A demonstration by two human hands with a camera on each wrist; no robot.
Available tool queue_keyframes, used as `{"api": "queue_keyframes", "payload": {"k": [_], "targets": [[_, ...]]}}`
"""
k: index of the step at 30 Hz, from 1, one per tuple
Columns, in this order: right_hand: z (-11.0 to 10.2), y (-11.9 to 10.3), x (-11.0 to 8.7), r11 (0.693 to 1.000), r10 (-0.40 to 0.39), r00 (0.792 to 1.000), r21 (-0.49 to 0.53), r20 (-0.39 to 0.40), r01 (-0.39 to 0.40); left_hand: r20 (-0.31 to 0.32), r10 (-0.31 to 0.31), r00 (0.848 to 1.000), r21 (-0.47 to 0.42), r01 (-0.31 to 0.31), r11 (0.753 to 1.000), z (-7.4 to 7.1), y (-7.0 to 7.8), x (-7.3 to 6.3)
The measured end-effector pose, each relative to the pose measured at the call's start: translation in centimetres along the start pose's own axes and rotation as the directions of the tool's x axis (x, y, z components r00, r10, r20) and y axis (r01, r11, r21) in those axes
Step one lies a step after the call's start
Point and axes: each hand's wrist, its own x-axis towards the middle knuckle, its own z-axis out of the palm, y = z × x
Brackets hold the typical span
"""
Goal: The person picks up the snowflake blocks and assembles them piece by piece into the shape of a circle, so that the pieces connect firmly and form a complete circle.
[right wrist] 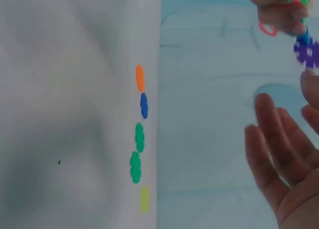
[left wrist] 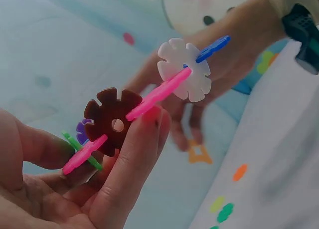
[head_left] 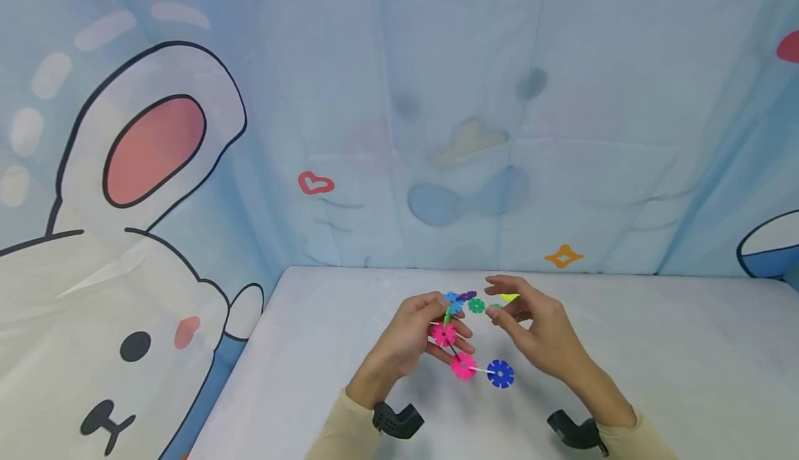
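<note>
A chain of interlocking notched plastic discs hangs from my left hand (head_left: 408, 331), whose thumb and fingers pinch it near a green disc (head_left: 447, 316). In the head view, a dark blue disc (head_left: 501, 374) forms the low end, joined through an edge-on white disc to a pink disc (head_left: 464, 366). The left wrist view shows the white disc (left wrist: 184, 69) face on, and a brown disc (left wrist: 112, 121) between two pink ones. At the upper end is a purple disc (right wrist: 306, 52). My right hand (head_left: 539, 328) is raised beside that end, holding nothing, fingers apart and loosely bent.
Several loose discs lie in a row on the white table (head_left: 686, 377), among them an orange disc (right wrist: 140, 78), a blue disc (right wrist: 144, 106), a green disc (right wrist: 139, 137) and a yellow disc (right wrist: 144, 199). A printed blue curtain (head_left: 349, 113) stands behind the table.
</note>
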Motion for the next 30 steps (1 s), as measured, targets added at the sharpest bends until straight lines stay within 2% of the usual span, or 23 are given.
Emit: {"api": "queue_keyframes", "payload": {"k": [3, 6, 8, 11, 14, 16, 20, 24, 26, 30], "targets": [[0.4, 0.8, -0.2, 0.992, 0.119, 0.991, -0.052, 0.058, -0.116, -0.013, 0.023, 1.000, -0.010, -0.023, 1.000, -1.3, 0.7, -0.3], [1.3, 1.6, -0.4, 0.970, 0.234, 0.962, -0.095, 0.143, -0.222, -0.030, 0.032, 0.999, -0.021, -0.033, 0.999, -2.3, 1.2, -0.5], [2.1, 2.1, -0.6, 0.962, 0.268, 0.942, -0.117, 0.202, -0.248, -0.044, 0.033, 0.998, -0.028, -0.034, 0.999, -2.8, 1.4, -0.7], [3.3, 2.6, -1.0, 0.966, 0.252, 0.928, -0.135, 0.274, -0.222, -0.055, 0.031, 0.998, -0.036, -0.033, 0.999, -3.2, 1.4, -0.7], [4.1, 2.7, -1.3, 0.975, 0.208, 0.920, -0.150, 0.333, -0.166, -0.040, 0.027, 0.999, -0.053, -0.029, 0.998, -3.2, 1.2, -0.6], [4.5, 2.6, -1.1, 0.973, 0.209, 0.903, -0.172, 0.375, -0.153, -0.025, 0.030, 0.999, -0.061, -0.031, 0.998, -3.2, 1.0, -0.4], [5.1, 2.4, -0.2, 0.964, 0.197, 0.878, -0.248, 0.436, -0.093, -0.011, 0.035, 0.999, -0.074, -0.036, 0.997, -3.1, 1.1, -0.2], [5.9, 2.6, 1.2, 0.952, 0.146, 0.868, -0.304, 0.475, 0.006, 0.006, 0.040, 0.999, -0.081, -0.039, 0.996, -3.0, 1.2, -0.2], [6.3, 2.7, 2.0, 0.948, 0.138, 0.848, -0.317, 0.512, 0.037, 0.024, 0.040, 0.999, -0.084, -0.038, 0.996, -3.0, 1.1, -0.2], [7.1, 2.8, 3.1, 0.953, 0.157, 0.773, -0.300, 0.615, 0.046, 0.053, 0.037, 0.998, -0.080, -0.033, 0.996, -3.0, 0.9, -0.2]]}}
